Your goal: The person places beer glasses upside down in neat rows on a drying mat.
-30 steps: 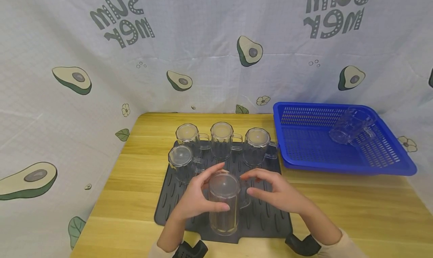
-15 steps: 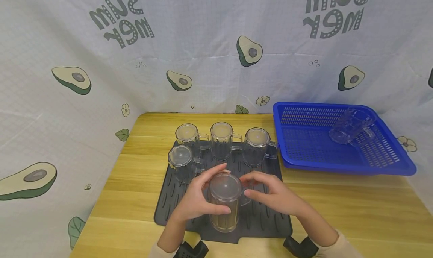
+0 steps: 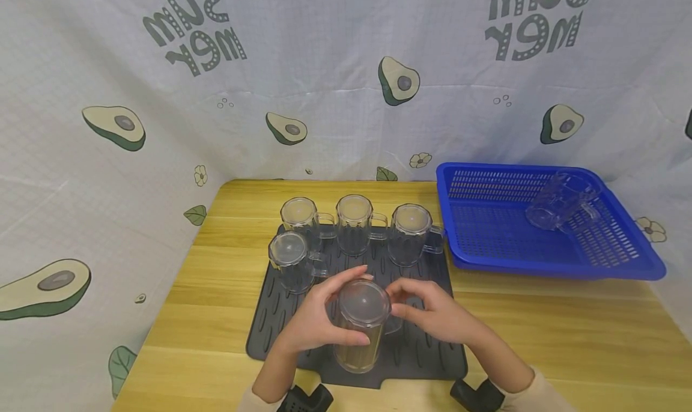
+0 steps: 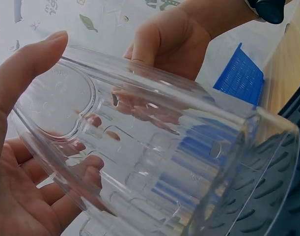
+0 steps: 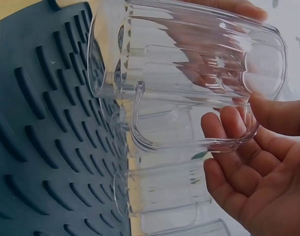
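Observation:
A clear ribbed mug [image 3: 363,310] is upside down and slightly tilted over the front of a dark drying mat [image 3: 427,361]. My left hand [image 3: 319,322] grips its body near the upturned base, thumb on the near side and fingers around the far side. At the handle [image 5: 137,118], my right hand [image 3: 435,310] has curled fingers and thumb pinching the part close to the base. In the left wrist view the mug's rim appears just above the mat. Several similar mugs [image 3: 354,220] stand inverted on the mat's back and left, handles pointing right.
At the back right sits a blue perforated basket [image 3: 519,266], with one clear mug [image 3: 559,202] lying inside against its right part. A wooden table [image 3: 211,316] bears everything. Behind it hangs a white curtain [image 3: 335,33] with avocado prints.
My right hand has moved left and its fingers have drawn in onto the handle. The mug's base has shifted slightly right and toward me. The standing mugs and basket are unchanged.

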A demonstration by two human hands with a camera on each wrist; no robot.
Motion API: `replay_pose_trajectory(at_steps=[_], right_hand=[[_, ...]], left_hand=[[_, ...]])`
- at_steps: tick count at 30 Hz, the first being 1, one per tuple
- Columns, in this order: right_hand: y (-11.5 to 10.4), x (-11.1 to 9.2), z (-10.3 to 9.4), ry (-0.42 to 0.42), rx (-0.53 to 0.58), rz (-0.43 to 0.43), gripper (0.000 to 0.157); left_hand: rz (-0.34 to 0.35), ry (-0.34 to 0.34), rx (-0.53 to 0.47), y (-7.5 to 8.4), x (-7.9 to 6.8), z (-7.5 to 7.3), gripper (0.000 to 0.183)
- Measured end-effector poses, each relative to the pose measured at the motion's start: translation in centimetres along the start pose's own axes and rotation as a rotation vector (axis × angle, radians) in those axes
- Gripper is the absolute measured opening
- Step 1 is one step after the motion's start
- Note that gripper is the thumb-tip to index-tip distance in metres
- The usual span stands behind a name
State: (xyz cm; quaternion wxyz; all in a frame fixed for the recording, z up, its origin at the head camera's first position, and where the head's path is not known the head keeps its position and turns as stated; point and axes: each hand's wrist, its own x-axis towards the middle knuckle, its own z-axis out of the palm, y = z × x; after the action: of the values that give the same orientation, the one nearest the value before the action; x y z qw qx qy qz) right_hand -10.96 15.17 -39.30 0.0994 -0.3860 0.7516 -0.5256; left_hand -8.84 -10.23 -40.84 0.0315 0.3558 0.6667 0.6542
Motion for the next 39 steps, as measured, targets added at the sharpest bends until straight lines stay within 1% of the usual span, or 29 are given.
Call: replay_pose_trajectory(at_steps=[4,7,10,13,15,18,21,27,32,36,39], right_hand=[[0.1,0.1,0.0,0.005,-0.016,0.022,0.014],[0.1,0.2,0.0,0.023,-0.030,0.043,0.013],[0.2,0.3,0.1,0.044,-0.021,0.071,0.012],[0.2,0.6,0.1,0.062,0.021,0.107,0.012],[0.3,0.7,0.1,0.075,0.047,0.132,0.012],[0.4,0.9,0.2,0.102,0.054,0.158,0.010],[0.6,1.2,0.3,0.135,0.035,0.179,0.009],[1.2,1.8,0.7,0.200,0.000,0.231,0.012],[1.8,2.4,1.1,0.256,-0.042,0.255,0.013],[2.2,3.0,1.3,0.294,-0.091,0.244,0.014],[2.6,3.4,1.3,0.314,-0.103,0.240,0.015]], left_hand=[[0.002,0.000,0.001,-0.2,0.0,-0.1,0.089],[-0.012,0.018,-0.002,-0.4,0.0,-0.1,0.086],[-0.043,0.057,0.000,-0.4,0.0,0.0,0.084],[-0.068,0.103,0.014,-0.6,0.0,0.0,0.084],[-0.076,0.136,0.033,-0.7,0.1,0.0,0.083],[-0.073,0.172,0.076,-0.9,0.1,-0.2,0.079],[-0.088,0.201,0.106,-1.1,0.2,-0.4,0.076],[-0.140,0.255,0.148,-1.7,0.3,-0.6,0.076],[-0.135,0.280,0.185,-2.6,0.3,-0.7,0.075],[-0.127,0.289,0.202,-3.1,0.6,-0.8,0.074],[-0.123,0.287,0.200,-3.3,0.8,-0.9,0.075]])
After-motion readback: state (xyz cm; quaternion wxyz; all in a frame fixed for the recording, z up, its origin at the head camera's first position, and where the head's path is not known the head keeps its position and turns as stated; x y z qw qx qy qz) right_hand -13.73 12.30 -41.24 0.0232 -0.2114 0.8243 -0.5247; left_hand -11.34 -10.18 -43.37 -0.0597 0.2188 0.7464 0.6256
